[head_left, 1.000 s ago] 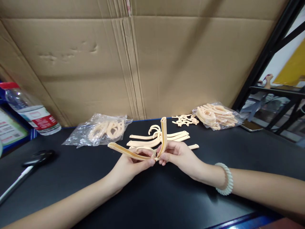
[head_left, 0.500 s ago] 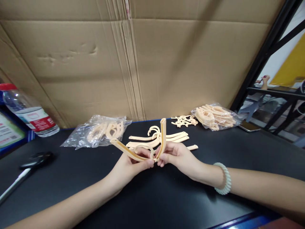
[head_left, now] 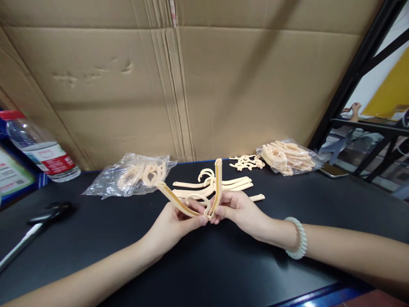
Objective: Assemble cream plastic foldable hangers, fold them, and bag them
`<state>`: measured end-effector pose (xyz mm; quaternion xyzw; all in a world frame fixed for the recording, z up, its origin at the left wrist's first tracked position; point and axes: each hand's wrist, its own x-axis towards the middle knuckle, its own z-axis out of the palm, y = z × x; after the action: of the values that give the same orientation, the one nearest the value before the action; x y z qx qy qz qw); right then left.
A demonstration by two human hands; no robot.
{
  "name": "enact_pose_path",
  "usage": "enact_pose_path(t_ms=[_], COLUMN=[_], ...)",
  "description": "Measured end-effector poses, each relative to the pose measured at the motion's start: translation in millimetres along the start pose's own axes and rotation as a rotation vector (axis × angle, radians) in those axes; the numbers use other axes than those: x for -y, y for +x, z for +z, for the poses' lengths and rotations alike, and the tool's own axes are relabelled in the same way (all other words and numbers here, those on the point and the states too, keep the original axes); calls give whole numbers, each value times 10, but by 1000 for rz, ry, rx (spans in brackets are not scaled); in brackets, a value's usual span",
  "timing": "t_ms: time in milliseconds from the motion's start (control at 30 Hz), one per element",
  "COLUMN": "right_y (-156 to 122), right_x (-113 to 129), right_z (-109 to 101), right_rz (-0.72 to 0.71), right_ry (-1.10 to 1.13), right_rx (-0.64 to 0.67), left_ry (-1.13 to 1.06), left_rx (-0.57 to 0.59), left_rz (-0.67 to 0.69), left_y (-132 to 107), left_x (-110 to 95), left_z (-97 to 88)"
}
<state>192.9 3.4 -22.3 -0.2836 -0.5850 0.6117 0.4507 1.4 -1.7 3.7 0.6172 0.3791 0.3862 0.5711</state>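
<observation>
Both hands grip a cream folding clothes hanger (head_left: 218,179) close to its centre joint, above the front of the black table. My left hand (head_left: 179,221) pinches the left arm, which slants up to the left. The right arm stands almost upright, held by my right hand (head_left: 234,207) between thumb and fingers. A curved hook (head_left: 198,197) rises between the two arms; the joint itself is partly covered by fingertips. Just behind lie several more cream hangers (head_left: 238,183) in a loose pile, partly hidden by the held one.
A clear plastic bag of cream parts (head_left: 128,177) lies back left, another full bag (head_left: 286,157) back right beside small cream pieces (head_left: 246,162). A red-capped bottle (head_left: 47,149) and a black object with a white handle (head_left: 47,213) are left. Cardboard (head_left: 239,85) stands behind.
The hanger's left arm has swung slightly upward and inward, toward the right arm, as my left hand moved a little right. The pile behind is unchanged.
</observation>
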Motion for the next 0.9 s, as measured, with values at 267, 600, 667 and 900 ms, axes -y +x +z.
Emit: enact_pose_path(t_ms=[267, 600, 667, 900], right_y=[7, -8, -6, 2], right_x=[25, 25, 29, 41], right_z=[9, -4, 4, 7], right_rz=[6, -2, -5, -4], right_ry=[15, 29, 24, -34], right_rx=[-20, -11, -25, 3], left_ry=[-53, 1, 7, -6], left_rx=[2, 45, 34, -11], left_rz=[33, 49, 44, 49], left_y=[12, 25, 20, 5], left_x=[8, 79, 78, 43], left_z=[-7, -71, -73, -21])
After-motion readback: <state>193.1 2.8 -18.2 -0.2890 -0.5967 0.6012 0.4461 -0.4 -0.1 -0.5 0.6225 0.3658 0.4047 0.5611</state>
